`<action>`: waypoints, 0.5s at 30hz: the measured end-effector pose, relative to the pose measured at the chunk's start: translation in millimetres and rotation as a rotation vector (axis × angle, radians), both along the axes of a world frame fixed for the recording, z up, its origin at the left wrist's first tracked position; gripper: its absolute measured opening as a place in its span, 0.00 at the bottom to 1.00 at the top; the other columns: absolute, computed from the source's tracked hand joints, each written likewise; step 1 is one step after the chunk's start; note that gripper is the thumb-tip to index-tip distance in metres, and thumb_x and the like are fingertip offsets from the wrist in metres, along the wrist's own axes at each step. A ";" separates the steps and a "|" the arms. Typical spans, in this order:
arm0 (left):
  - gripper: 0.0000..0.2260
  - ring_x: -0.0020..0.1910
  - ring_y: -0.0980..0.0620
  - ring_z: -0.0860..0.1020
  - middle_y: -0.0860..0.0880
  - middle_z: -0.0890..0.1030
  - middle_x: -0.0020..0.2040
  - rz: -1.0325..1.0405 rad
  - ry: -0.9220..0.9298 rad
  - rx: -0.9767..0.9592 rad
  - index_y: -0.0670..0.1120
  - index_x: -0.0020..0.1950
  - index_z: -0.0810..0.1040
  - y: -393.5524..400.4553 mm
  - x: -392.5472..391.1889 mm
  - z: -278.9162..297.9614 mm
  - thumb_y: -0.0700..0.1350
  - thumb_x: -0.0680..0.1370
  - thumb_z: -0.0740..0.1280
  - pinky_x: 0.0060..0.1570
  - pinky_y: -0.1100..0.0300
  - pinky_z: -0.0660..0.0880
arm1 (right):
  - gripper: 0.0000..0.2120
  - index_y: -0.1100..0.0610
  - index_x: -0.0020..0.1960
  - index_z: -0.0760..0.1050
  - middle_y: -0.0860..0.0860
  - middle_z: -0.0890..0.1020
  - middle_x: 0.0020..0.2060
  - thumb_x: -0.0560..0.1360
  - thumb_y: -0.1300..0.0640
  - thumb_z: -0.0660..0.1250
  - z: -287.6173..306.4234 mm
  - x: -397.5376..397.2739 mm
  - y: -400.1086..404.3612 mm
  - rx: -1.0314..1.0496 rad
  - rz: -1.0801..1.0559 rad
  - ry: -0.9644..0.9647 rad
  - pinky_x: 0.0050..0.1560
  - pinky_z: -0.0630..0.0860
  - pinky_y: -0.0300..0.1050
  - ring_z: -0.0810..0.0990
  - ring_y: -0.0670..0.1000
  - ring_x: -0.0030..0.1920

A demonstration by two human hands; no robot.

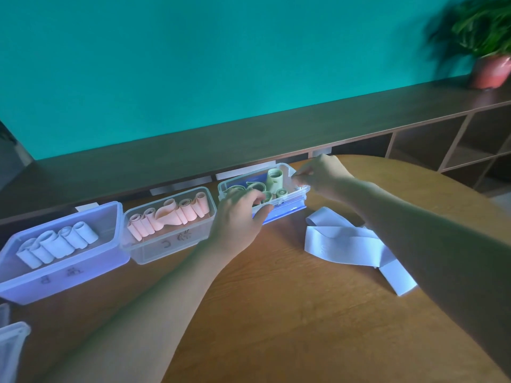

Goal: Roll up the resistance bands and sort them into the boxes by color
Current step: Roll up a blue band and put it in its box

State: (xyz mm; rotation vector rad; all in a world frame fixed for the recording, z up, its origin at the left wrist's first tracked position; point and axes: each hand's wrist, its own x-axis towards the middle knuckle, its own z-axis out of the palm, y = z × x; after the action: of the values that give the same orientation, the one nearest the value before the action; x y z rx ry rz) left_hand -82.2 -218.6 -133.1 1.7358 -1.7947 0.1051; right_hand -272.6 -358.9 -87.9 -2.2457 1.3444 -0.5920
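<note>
A loose pale band, flat, wide and smooth like thin rubber, lies unrolled in soft folds on the counter, right of centre and just beside the near right corner of the far box. One end trails toward the near right.

That far box is clear plastic with a blue base and holds green rolls, some standing on end as short tubes, some slumped. The left hand rests on its near wall, thumb outside and fingers curled over the rim among the green rolls; whether they pinch one I cannot tell. The right hand is at the box's right rim, its fingertips bunched together there; what they hold is blurred.

To the left stands a clear box with pink rolls, one partly uncoiled. Further left a bluish translucent box holds pale rolls lying side by side.

The counter is round-edged, of warm wood grain. Beyond it runs a dark wooden shelf against a teal wall, with a potted plant at the far right.
</note>
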 end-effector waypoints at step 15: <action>0.21 0.59 0.52 0.79 0.52 0.80 0.56 -0.046 0.437 0.433 0.50 0.71 0.75 6.8 -101.5 -22.8 0.44 0.78 0.70 0.58 0.59 0.74 | 0.07 0.41 0.49 0.85 0.44 0.84 0.47 0.72 0.42 0.73 -44.3 -112.0 98.9 0.127 -0.127 0.028 0.48 0.82 0.53 0.83 0.52 0.45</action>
State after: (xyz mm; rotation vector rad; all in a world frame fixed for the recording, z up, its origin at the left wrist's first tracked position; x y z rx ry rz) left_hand -183.7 -211.8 -155.9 1.8204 -1.5986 -0.6775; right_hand -384.6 -259.9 -132.2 -2.0869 1.5032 -0.5045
